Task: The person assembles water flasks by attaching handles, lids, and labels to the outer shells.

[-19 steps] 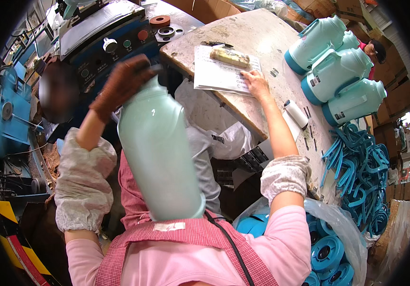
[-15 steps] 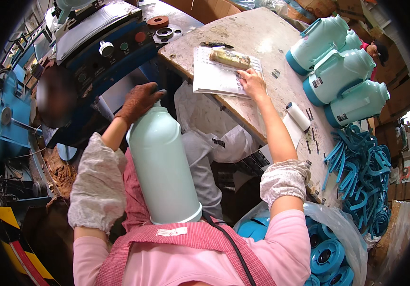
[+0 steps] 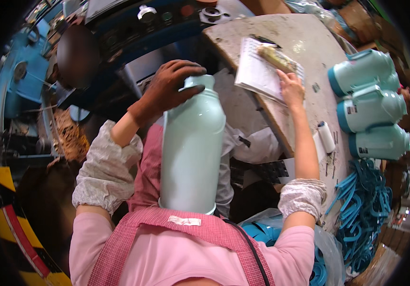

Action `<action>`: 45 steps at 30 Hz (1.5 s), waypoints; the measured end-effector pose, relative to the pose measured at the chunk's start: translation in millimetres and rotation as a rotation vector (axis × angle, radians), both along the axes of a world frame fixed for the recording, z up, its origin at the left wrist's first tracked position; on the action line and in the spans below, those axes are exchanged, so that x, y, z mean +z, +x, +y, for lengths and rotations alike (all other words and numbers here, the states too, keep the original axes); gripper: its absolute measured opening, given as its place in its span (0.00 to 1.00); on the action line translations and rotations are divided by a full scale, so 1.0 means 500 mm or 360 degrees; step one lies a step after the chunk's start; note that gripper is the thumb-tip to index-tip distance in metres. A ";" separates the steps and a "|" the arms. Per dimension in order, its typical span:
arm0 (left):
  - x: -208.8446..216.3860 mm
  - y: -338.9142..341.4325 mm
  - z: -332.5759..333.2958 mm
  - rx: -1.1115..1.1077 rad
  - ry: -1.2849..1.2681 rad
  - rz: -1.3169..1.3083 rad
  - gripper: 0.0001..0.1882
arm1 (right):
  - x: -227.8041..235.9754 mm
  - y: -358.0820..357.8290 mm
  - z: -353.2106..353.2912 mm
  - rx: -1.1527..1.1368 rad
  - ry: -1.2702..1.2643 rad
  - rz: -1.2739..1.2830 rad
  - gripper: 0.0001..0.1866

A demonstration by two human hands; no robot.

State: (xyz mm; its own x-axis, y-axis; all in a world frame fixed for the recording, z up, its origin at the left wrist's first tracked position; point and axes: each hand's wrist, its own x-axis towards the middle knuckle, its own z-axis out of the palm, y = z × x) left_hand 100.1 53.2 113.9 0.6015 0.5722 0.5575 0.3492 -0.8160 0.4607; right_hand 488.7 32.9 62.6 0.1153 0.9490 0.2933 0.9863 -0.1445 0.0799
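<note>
A pale green thermos flask body [image 3: 193, 152] stands upright against my apron, between my legs, its narrow neck at the top. My left hand [image 3: 167, 88], in a brown glove, is closed around that neck, thumb on the near side and fingers over the far side. On the table at the right, my bare right hand [image 3: 292, 89] rests on a stack of white printed sheets [image 3: 257, 76], index finger stretched out. Its fingertips are beside a worn, yellowish roll-shaped thing [image 3: 277, 58] lying on the sheets. Nothing shows in this hand.
Three or more finished pale green flasks [image 3: 372, 112] lie at the table's right, above a heap of blue plastic handles [image 3: 362, 209]. A white roll [image 3: 326, 137] lies on the worn table [image 3: 310, 38]. Blue machinery [image 3: 167, 35] with knobs stands ahead left. A bag [image 3: 331, 248] holds blue parts.
The view has turned, so most things sit farther right or lower. My left hand has gone from lying over the flask's top to spreading thumb and fingers about its neck.
</note>
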 end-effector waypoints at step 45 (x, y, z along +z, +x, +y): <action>0.114 0.050 -0.209 -0.0817 0.0403 0.1914 0.42 | 0.125 -0.390 0.097 0.0730 -0.1388 0.1087 0.32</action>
State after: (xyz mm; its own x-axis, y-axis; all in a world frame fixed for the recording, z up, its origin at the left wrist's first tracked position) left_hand 125.1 -51.4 170.7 0.9061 0.0938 -0.4125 0.0581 -0.9935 -0.0984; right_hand 293.8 81.4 125.1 -0.4040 0.7912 -0.4591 0.8086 0.0742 -0.5837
